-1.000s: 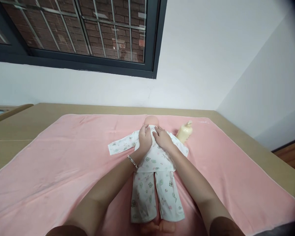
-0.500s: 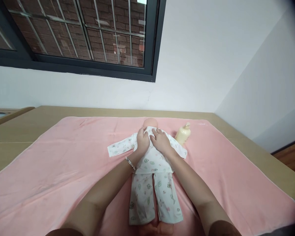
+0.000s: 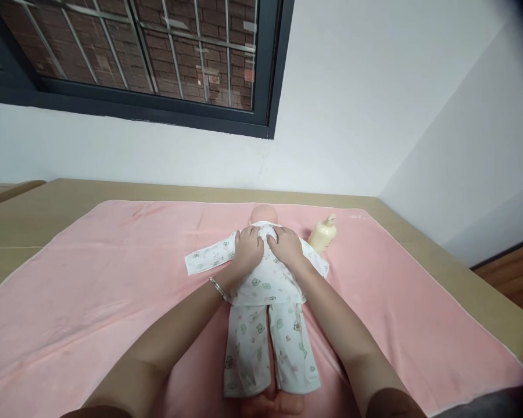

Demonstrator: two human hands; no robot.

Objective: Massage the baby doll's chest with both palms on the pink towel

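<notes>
A baby doll (image 3: 262, 213) lies along the middle of a pink blanket (image 3: 91, 290), head toward the wall, bare feet toward me. It wears a white printed top (image 3: 265, 281) and matching trousers (image 3: 268, 348). My left hand (image 3: 246, 249), a bracelet on its wrist, rests on the top at the doll's left shoulder with fingers curled into the cloth near the collar. Beside it, my right hand (image 3: 286, 247) presses on the right shoulder, fingers bent on the fabric. The top's empty sleeve (image 3: 204, 259) lies spread out to the left.
A cream pump bottle (image 3: 323, 234) lies on the blanket just right of the doll's head. The blanket covers a tan bed (image 3: 35, 209) that reaches the white wall; a dark-framed barred window (image 3: 148, 58) is above left. Wood floor (image 3: 512, 278) shows at right.
Both hands have stayed at the doll's collar and shifted slightly, the fingers curling closer over the neckline. The view has tilted a little, so everything sits a bit further left.
</notes>
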